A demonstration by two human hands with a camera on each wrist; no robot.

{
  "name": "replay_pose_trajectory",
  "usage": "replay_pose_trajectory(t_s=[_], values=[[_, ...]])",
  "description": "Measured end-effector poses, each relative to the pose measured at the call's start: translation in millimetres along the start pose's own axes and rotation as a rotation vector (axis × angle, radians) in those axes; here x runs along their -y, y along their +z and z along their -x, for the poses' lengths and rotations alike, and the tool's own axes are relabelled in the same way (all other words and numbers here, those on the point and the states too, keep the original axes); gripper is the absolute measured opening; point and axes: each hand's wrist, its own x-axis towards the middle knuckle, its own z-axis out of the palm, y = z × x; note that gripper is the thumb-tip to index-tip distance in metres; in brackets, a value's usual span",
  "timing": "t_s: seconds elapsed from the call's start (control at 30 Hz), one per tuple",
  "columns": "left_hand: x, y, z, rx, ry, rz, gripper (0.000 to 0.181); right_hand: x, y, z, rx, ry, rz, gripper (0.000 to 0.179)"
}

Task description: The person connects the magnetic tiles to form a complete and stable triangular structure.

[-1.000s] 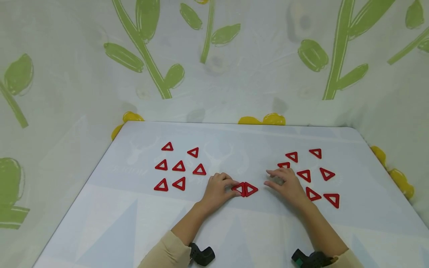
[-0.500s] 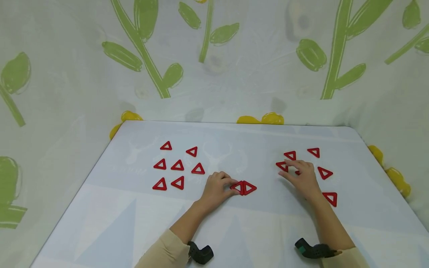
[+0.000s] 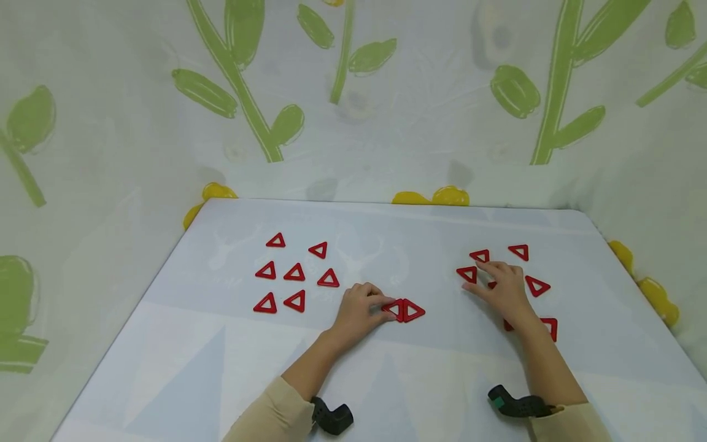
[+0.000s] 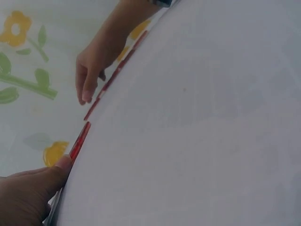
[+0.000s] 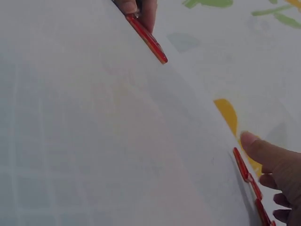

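Note:
Two red hollow triangles lie side by side at mid-table in the head view, one pointing left and one right. My left hand (image 3: 359, 312) pinches the left triangle (image 3: 401, 310) between thumb and fingertips. The right triangle (image 3: 405, 311) sits against it. My right hand (image 3: 507, 294) hovers over the right-hand group, thumb and forefinger apart. Just off those fingertips is another red triangle (image 3: 475, 275), with a further triangle (image 3: 479, 252) behind it. Some triangles are partly covered by the right hand and forearm. In the right wrist view the thumb (image 5: 251, 140) is apart from the red pieces.
Several red triangles lie loosely spread at the left, among them a triangle (image 3: 294, 280). The white table (image 3: 182, 368) ends at the back against a plant-patterned cloth (image 3: 420, 141). Both wrists wear a black camera mount (image 3: 333, 418).
My right hand has moved right from beside the middle pair to above the right-hand group, uncovering the triangle by its fingertips. The left hand keeps its pinch in place.

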Motion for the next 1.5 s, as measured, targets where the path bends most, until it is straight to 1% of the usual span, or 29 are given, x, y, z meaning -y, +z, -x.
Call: replay_pose_trajectory(t_s=[0.13, 0.3, 0.37, 0.53, 0.7, 0.83, 1.07, 1.23, 1.5], values=[[0.3, 0.9, 0.8, -0.008, 0.011, -0.010, 0.031, -5.4, 1.9, -1.5, 0.025, -0.016, 0.062, 0.062], [1.3, 2.4, 0.2, -0.010, 0.015, -0.017, 0.031, -9.5, 3.8, -1.7, 0.055, 0.010, 0.147, 0.064], [1.8, 2.9, -0.1, -0.011, 0.017, -0.020, 0.031, -10.0, 4.0, -1.7, 0.062, 0.014, 0.164, 0.063], [2.6, 2.8, 0.0, -0.017, 0.022, -0.019, 0.030, -11.7, 4.3, -1.9, 0.060, -0.012, 0.185, 0.056], [1.5, 1.4, 0.4, -0.026, 0.028, -0.010, 0.030, -14.3, 3.7, -1.6, 0.050, -0.077, 0.177, 0.048], [0.6, 0.7, 0.1, -0.015, 0.021, -0.007, 0.030, -15.7, 3.5, -1.3, 0.043, -0.124, 0.164, 0.045], [0.9, 1.0, -0.2, -0.009, 0.011, -0.005, 0.029, -15.7, 4.7, -0.2, 0.069, -0.088, 0.095, 0.044], [1.9, 1.5, -0.1, -0.012, 0.020, -0.007, 0.029, -13.1, 5.1, 0.2, 0.072, -0.117, 0.073, 0.042], [2.5, 2.1, -0.7, -0.019, 0.027, -0.010, 0.030, -9.6, 6.9, 1.4, 0.092, -0.108, 0.035, 0.043]])
